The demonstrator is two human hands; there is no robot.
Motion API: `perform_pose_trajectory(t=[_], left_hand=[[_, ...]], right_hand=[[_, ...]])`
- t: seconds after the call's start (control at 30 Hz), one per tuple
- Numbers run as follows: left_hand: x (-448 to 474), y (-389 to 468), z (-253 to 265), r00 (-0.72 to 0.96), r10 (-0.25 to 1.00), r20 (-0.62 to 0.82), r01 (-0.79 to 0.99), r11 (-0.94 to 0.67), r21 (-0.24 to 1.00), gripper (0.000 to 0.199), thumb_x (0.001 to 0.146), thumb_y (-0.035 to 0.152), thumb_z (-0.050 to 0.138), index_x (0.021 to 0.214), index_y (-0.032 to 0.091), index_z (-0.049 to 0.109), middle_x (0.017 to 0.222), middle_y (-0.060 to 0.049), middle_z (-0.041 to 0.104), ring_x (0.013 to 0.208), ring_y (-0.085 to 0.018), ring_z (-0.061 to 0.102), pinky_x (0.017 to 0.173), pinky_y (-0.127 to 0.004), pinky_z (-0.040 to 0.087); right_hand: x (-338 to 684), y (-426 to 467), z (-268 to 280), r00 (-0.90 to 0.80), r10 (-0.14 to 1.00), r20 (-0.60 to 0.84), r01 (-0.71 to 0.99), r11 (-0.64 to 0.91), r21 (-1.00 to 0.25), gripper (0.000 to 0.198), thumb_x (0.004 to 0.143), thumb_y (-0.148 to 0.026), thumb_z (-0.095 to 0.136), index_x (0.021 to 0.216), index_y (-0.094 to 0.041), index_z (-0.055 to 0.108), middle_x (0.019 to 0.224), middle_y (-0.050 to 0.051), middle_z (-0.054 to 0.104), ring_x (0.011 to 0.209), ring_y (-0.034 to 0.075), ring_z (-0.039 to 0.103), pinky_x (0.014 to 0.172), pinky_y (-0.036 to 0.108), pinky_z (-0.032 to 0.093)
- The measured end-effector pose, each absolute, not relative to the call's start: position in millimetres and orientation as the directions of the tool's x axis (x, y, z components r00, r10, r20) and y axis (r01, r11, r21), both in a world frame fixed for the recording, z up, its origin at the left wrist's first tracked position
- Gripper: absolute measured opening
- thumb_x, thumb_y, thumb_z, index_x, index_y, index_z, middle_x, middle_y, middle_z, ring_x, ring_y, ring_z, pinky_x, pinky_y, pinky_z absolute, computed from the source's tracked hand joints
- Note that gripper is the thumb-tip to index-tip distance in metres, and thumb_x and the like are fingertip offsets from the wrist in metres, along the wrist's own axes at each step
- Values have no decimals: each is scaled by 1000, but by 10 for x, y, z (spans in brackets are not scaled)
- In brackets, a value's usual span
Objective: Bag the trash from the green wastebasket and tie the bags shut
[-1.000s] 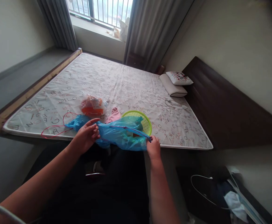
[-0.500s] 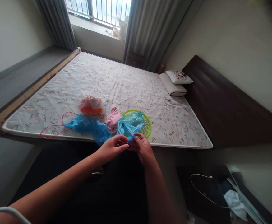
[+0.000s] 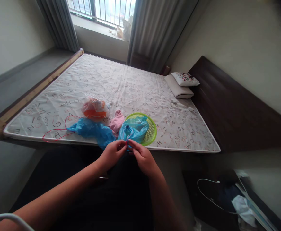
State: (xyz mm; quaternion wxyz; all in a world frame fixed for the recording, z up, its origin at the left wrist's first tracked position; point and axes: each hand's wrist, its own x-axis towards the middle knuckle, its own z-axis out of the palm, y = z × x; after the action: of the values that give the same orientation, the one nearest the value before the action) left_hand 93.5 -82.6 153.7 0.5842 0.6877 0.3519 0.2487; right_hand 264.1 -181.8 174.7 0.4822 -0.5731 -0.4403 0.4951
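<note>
At the near edge of the mattress, my left hand (image 3: 112, 154) pinches the gathered end of a light blue plastic bag (image 3: 136, 128). My right hand (image 3: 143, 158) meets it there, thumb and forefinger closed on the same end. A small red bit shows between the fingertips; its kind is too small to tell. The bag lies partly in a green mesh basket (image 3: 152, 133). Left of it are a pink cloth (image 3: 117, 121) and a crumpled darker blue plastic bag (image 3: 89, 128). A thin red string (image 3: 55, 130) loops out from that bag.
A clear bag with orange contents (image 3: 95, 109) sits farther back on the letter-print mattress (image 3: 140, 86). Two pillows (image 3: 182, 84) lie by the dark headboard (image 3: 232, 106). At lower right, a dark surface (image 3: 190, 189) holds a white cable (image 3: 204, 195) and white tissue-like material (image 3: 243, 208).
Both hands have shifted slightly left and come closer together at the fingertips. The light blue bag's end is drawn into a narrower bunch, and more of the basket shows.
</note>
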Motion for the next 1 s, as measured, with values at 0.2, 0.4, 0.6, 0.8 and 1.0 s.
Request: perform_pose_trajectory(t=[0.2, 0.4, 0.6, 0.8, 1.0], left_hand=[[867, -769, 1645, 633, 772, -60, 113, -15, 993, 22, 90, 40, 71, 93, 18, 73, 89, -5, 73, 85, -22, 66, 79, -32, 53], [633, -702, 1939, 582, 813, -3, -87, 66, 994, 16, 85, 34, 74, 86, 18, 76, 85, -5, 75, 84, -23, 69, 81, -33, 54], [434, -509, 2106, 307, 946, -102, -366, 216, 905, 13, 79, 26, 79, 81, 19, 68, 68, 2, 67, 74, -17, 71, 80, -28, 57], [513, -540, 2232, 394, 906, -154, -357, 305, 883, 17, 83, 27, 78, 87, 20, 63, 57, 7, 56, 54, -13, 61, 68, -28, 59], [403, -682, 2615, 557, 830, 25, -364, 217, 906, 6, 93, 24, 71, 94, 22, 65, 53, 8, 54, 43, -12, 54, 57, -32, 61]], right_hand=[[2662, -1708, 1492, 296, 918, 262, 714, -31, -699, 74, 90, -29, 78, 160, -33, 54, 159, 15, 53, 145, 37, 51, 122, 61, 42], [3030, -1476, 996, 247, 951, 185, 869, -133, -477, 33, 99, -9, 50, 119, -20, 74, 116, 12, 72, 112, 25, 66, 104, 40, 51], [3553, -1366, 994, 423, 906, -10, 857, -404, -320, 38, 99, -11, 48, 128, -19, 72, 128, 16, 69, 122, 29, 64, 107, 42, 50], [3170, -1349, 1414, 45, 999, 25, 892, -29, -451, 111, 87, -38, 81, 176, -34, 14, 184, 11, 14, 171, 38, 3, 134, 66, 15], [2646, -964, 1320, -135, 981, 141, 885, 184, -429, 75, 98, -37, 75, 165, -23, 46, 148, 15, 69, 142, 31, 61, 127, 50, 37]])
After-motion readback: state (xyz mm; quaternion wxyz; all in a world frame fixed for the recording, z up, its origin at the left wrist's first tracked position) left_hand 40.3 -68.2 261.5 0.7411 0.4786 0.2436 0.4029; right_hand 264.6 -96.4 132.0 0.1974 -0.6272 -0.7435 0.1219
